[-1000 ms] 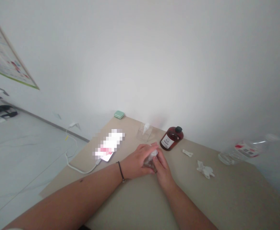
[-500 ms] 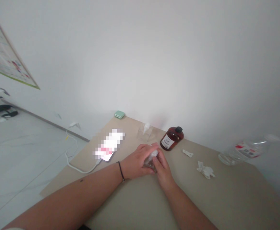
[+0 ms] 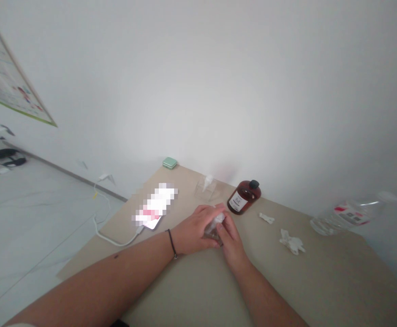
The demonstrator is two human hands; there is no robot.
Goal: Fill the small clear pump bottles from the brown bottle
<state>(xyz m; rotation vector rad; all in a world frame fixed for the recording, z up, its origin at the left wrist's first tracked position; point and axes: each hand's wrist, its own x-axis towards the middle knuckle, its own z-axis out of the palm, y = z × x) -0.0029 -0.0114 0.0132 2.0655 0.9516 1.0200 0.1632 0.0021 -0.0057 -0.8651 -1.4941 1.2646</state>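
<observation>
Small glass jar [image 3: 212, 234] sits between my hands, toward the middle of the bench [image 3: 296, 281], mostly hidden by my fingers. Can't tell if its base is on the bench or just above it. Contents and any lid are hidden too.

Left grip [image 3: 194, 229] is closed over the jar from the left, fingers curled across its top. Right grip [image 3: 230, 238] is closed on its right side, fingers pressed against a white tissue wad [image 3: 219, 219] on the upper part of the jar. Both grips have hold of it, with no visible gap.

State of the bench as it lies:
- Amber bottle [image 3: 244, 196], black cap on, upright near the far edge, just past my fingertips, no hand on it.
- Clear square container [image 3: 205, 190] with a white pointed piece [image 3: 208, 180], near the far edge, not touched.
- Two white tissue scraps, [image 3: 266, 218] and [image 3: 292, 241], loose to the right of my hands.
- Phone [image 3: 154, 209], screen blurred, left of my hands, on a white charging cable [image 3: 116, 240].
- Green case [image 3: 169, 163] at the far corner.
- Clear plastic bottle [image 3: 348, 215], red-and-white label, on its side past the right end.
</observation>
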